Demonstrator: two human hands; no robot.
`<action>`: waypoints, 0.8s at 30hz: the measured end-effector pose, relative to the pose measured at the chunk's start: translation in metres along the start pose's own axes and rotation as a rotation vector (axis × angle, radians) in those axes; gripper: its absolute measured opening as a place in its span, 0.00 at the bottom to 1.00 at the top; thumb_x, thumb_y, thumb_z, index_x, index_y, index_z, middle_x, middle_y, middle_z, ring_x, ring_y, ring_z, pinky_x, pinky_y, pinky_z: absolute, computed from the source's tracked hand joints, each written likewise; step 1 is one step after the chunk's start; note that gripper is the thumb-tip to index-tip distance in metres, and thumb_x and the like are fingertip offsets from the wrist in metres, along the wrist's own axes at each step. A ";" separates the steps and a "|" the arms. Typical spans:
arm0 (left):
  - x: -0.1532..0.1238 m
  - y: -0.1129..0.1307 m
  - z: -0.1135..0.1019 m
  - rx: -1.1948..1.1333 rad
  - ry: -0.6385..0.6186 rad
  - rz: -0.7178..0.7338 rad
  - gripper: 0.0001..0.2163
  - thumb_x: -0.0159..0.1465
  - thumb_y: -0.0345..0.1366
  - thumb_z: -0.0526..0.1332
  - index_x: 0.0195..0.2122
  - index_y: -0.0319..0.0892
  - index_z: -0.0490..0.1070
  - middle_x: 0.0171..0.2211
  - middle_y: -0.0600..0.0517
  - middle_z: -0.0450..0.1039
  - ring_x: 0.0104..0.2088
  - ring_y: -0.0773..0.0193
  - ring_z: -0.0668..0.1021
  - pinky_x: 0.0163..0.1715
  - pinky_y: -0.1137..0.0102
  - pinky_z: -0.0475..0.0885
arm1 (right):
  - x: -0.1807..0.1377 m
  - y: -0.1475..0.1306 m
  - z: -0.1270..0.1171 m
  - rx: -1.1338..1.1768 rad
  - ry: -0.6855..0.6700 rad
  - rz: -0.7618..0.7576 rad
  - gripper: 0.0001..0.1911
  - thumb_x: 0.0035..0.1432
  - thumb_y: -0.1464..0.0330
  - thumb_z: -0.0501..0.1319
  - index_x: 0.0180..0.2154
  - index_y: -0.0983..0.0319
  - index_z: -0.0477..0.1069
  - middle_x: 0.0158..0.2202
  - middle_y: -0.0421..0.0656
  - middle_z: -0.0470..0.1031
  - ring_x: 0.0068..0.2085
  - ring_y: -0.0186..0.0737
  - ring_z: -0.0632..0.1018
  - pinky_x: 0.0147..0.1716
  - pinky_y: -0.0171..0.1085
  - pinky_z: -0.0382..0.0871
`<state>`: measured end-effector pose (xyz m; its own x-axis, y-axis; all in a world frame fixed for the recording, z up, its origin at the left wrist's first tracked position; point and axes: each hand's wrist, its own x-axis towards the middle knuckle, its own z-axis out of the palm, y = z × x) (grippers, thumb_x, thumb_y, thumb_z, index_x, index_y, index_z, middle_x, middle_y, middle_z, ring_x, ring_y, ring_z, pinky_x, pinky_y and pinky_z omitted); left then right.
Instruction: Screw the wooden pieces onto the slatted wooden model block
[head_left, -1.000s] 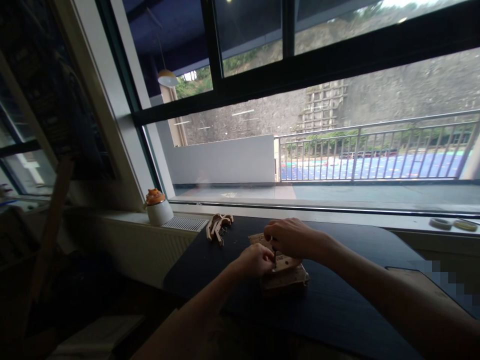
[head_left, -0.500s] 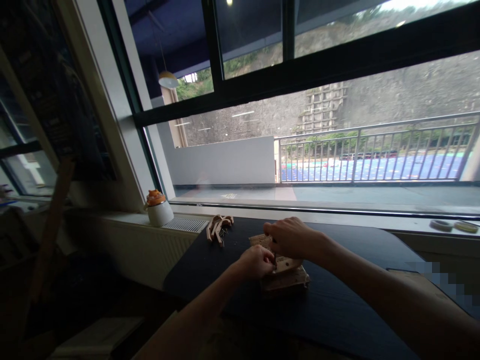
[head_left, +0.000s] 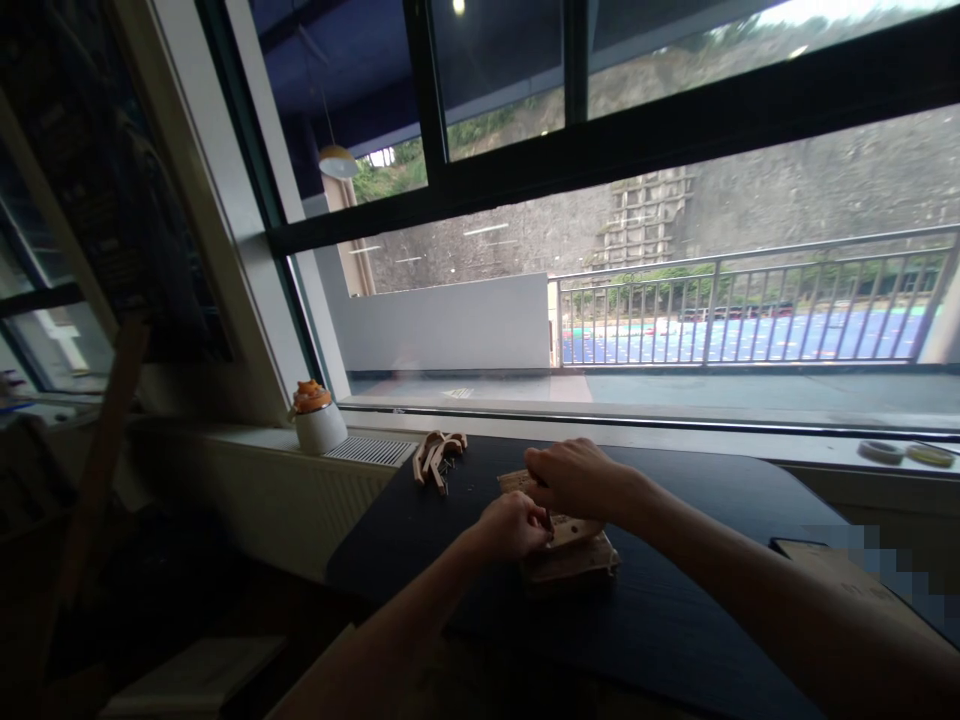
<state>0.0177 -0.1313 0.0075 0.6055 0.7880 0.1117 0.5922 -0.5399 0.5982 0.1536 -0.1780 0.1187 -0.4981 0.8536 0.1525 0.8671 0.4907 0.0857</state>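
Note:
My right hand (head_left: 577, 478) is closed, knuckles up, above a pale wooden piece (head_left: 579, 533) with dark round holes. A thin dark tool (head_left: 547, 522), perhaps a screwdriver, points down from under that fist; its handle is hidden. Low at the piece's left edge, my left hand (head_left: 514, 525) is closed with thumb and forefinger pinched by the tool's lower end. What lies between these fingertips is too small to make out. Beneath the pale piece rests a browner wooden block (head_left: 574, 567), and another flat wooden part (head_left: 511, 482) shows behind my hands.
Curved wooden pieces (head_left: 435, 455) and several small screws (head_left: 448, 465) lie on the dark table (head_left: 675, 560) to the left. A white jar with an orange top (head_left: 319, 420) stands on the sill. Rolls of tape (head_left: 881, 452) sit far right, a cardboard-coloured flat item (head_left: 832, 570) nearer.
My right hand has turned slightly and shifted a little left and down, and more of the thin dark tool shows. The left hand and the wooden pieces stay nearly in place.

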 end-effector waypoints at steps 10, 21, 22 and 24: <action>0.003 -0.009 0.002 -0.069 -0.022 -0.023 0.08 0.51 0.35 0.60 0.28 0.40 0.78 0.23 0.52 0.75 0.25 0.65 0.73 0.23 0.74 0.63 | -0.017 0.019 0.033 0.340 0.186 0.018 0.10 0.56 0.65 0.55 0.39 0.61 0.70 0.33 0.43 0.76 0.30 0.37 0.74 0.26 0.33 0.60; -0.018 0.010 0.004 -0.286 0.430 -0.023 0.12 0.59 0.39 0.56 0.36 0.39 0.76 0.34 0.48 0.76 0.36 0.59 0.76 0.36 0.70 0.68 | -0.014 0.021 0.069 0.650 0.421 0.117 0.20 0.56 0.65 0.55 0.52 0.56 0.64 0.32 0.42 0.76 0.29 0.39 0.75 0.29 0.36 0.66; -0.021 0.009 0.007 -0.344 0.503 -0.018 0.13 0.61 0.41 0.56 0.37 0.39 0.76 0.35 0.48 0.76 0.38 0.59 0.76 0.39 0.69 0.68 | -0.014 0.021 0.071 0.672 0.430 0.109 0.20 0.57 0.64 0.54 0.52 0.56 0.64 0.32 0.42 0.76 0.29 0.39 0.75 0.29 0.36 0.66; -0.026 0.004 0.017 -0.424 0.594 -0.028 0.14 0.61 0.43 0.56 0.39 0.39 0.74 0.37 0.47 0.76 0.41 0.57 0.76 0.42 0.67 0.68 | -0.016 0.022 0.073 0.721 0.447 0.094 0.20 0.59 0.64 0.52 0.53 0.58 0.64 0.35 0.44 0.76 0.30 0.39 0.75 0.30 0.37 0.68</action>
<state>0.0133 -0.1592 -0.0059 0.1315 0.8924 0.4316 0.2732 -0.4511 0.8496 0.1803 -0.1677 0.0465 -0.2458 0.8215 0.5145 0.6161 0.5422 -0.5714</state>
